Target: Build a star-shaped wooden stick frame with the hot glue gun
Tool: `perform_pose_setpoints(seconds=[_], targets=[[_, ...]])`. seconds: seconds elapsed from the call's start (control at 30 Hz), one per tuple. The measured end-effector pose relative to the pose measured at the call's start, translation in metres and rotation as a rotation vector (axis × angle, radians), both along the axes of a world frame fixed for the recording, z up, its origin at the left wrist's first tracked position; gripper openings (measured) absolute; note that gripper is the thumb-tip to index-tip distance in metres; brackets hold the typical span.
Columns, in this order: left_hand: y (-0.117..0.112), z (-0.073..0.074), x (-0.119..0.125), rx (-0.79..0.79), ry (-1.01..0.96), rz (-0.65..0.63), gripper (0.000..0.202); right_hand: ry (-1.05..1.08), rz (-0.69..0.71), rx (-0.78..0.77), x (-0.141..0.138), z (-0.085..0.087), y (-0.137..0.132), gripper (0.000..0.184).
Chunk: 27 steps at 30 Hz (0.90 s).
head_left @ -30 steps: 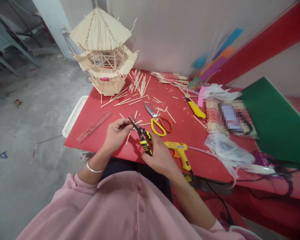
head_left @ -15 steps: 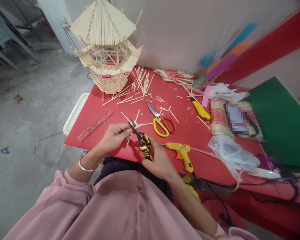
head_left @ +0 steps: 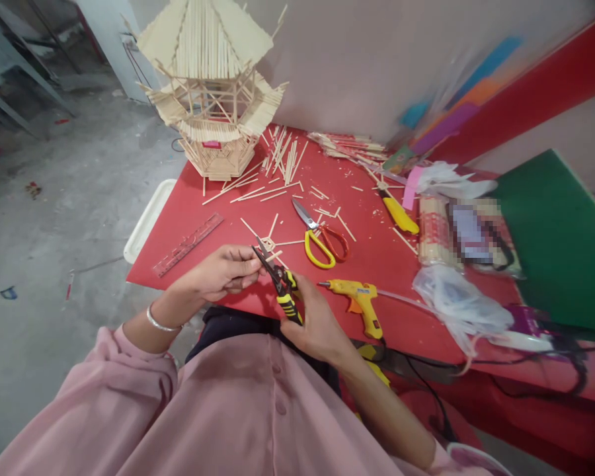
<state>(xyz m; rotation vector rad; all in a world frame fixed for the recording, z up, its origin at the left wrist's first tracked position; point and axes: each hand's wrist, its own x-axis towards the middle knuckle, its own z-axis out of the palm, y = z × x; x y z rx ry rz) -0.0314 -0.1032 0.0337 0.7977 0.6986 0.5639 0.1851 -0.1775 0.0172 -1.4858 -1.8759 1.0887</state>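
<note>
My right hand [head_left: 315, 324] is closed round the yellow-and-black handles of a pair of snips [head_left: 277, 281], whose blades point up and left. My left hand [head_left: 218, 272] pinches a thin wooden stick [head_left: 272, 254] at the blades' tips, fingers pressed together. Both hands hover over the near edge of the red table [head_left: 198, 264]. A silver bangle [head_left: 158, 322] circles my left wrist. Pink sleeves fill the bottom of the view.
A stick-built pagoda model [head_left: 213, 92] stands at the table's far left corner, loose sticks [head_left: 277, 165] scattered before it. Yellow-handled scissors [head_left: 317, 241], a yellow glue gun [head_left: 357, 301], a ruler [head_left: 188, 244], a yellow knife [head_left: 399, 215], plastic bags [head_left: 456, 304] and a green board [head_left: 550, 238] lie around.
The view has shifted slightly, so the table and pagoda sit higher. My left hand has slid a little left and down along the stick; the snips stay at its end.
</note>
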Motion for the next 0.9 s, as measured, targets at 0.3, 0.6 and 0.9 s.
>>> perform_pose_setpoints(seconds=[0.3,0.6,0.9], targets=[[0.001,0.003,0.0,-0.13,-0.08,-0.111,0.04,0.007,0.019,0.005,0.003,-0.003,-0.001,0.066],[0.001,0.011,0.004,0.393,0.249,0.203,0.044,0.131,0.037,-0.079,0.009,-0.006,-0.003,0.074],[0.003,0.003,0.008,0.63,0.403,0.289,0.031,0.336,-0.013,-0.333,0.01,-0.012,-0.012,0.056]])
